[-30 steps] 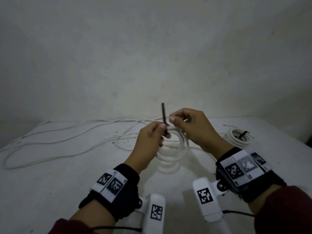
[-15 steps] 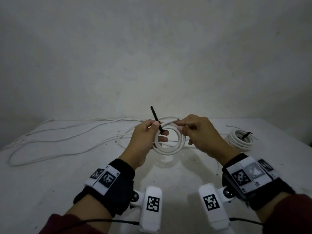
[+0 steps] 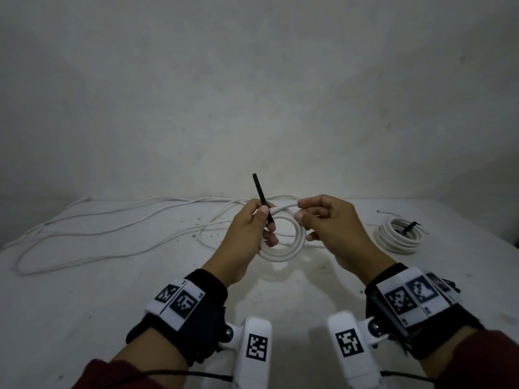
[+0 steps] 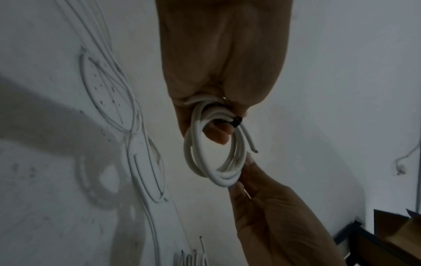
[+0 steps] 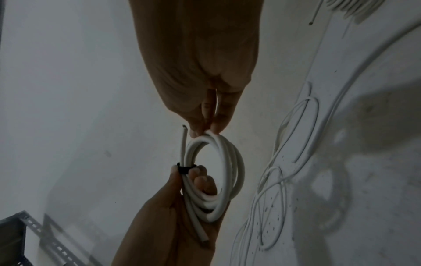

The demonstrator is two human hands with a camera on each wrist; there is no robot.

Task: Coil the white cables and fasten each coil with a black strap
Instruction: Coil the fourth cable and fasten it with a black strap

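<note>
We hold a small white cable coil (image 3: 283,237) in the air above the white table (image 3: 84,290). Our left hand (image 3: 247,234) grips its left side, fingers curled through the ring, pinching a thin black strap (image 3: 262,199) that stands up stiff. Our right hand (image 3: 331,228) pinches the top with narrow fingertips. The cable is smooth and round. A strapped coil (image 3: 398,238) lies at right; loose cables (image 3: 112,220) lie at left.

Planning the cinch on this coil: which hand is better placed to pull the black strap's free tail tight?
The right hand, probably. It only pinches the coil with its fingertips and could let go. The left hand grips the coil right at the black strap, steadying the wrap as its tail sticks up.
</note>
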